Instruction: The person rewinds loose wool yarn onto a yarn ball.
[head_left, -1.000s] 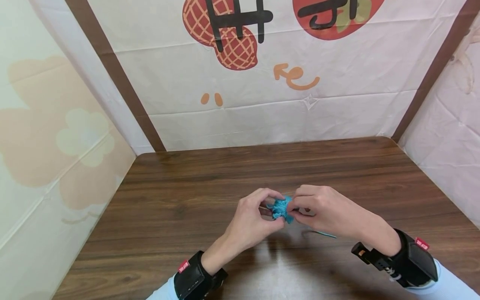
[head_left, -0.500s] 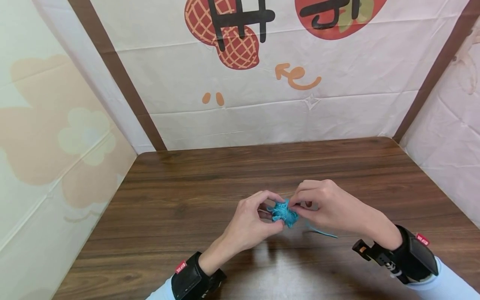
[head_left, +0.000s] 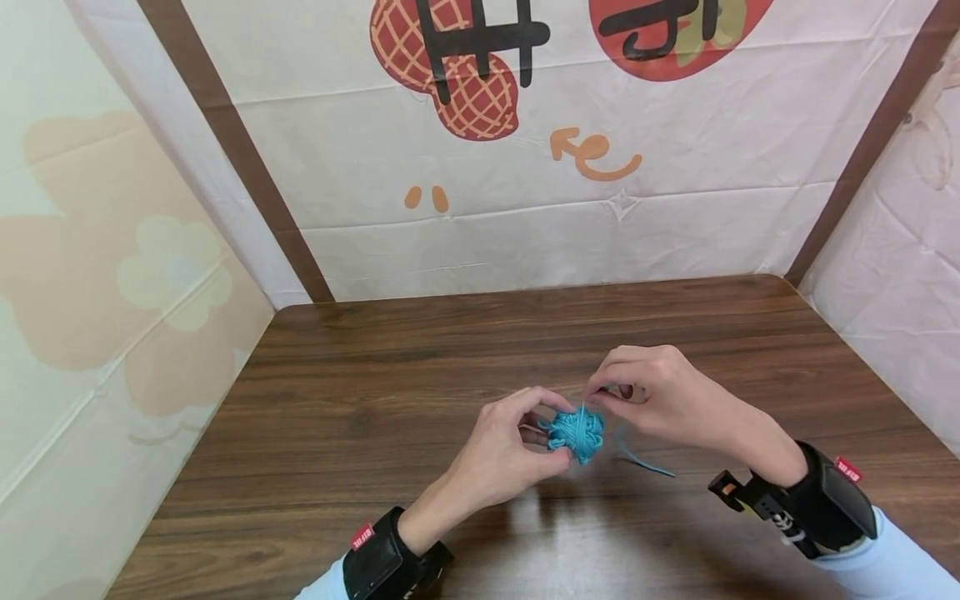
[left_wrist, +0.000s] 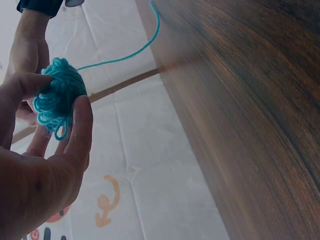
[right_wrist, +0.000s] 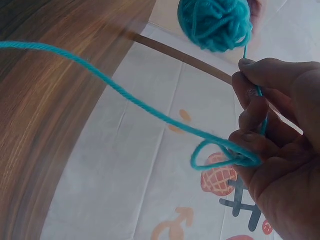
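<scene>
A small bundle of turquoise yarn [head_left: 577, 433], wound round with loops sticking out, is held above the table by my left hand [head_left: 506, 442], thumb on the near side and fingers on the far side. To its right and slightly higher, my right hand [head_left: 652, 400] pinches a strand that runs taut from the bundle. In the right wrist view that strand [right_wrist: 245, 51] passes between thumb and forefinger, and the yarn tail [right_wrist: 120, 90] leaves the curled lower fingers with a small loop. The left wrist view shows the bundle [left_wrist: 62, 95] between thumb and fingertips.
The brown wooden table [head_left: 390, 358] lies under both hands. The loose yarn end [head_left: 652, 468] trails below my right hand. A white printed cloth [head_left: 525, 242] hangs behind the table, with more cloth at both sides. Each wrist wears a black camera strap [head_left: 832, 500].
My right hand has moved up and away from the bundle, drawing the strand out taut. The yarn bundle has turned and shifted slightly right and down in my left hand.
</scene>
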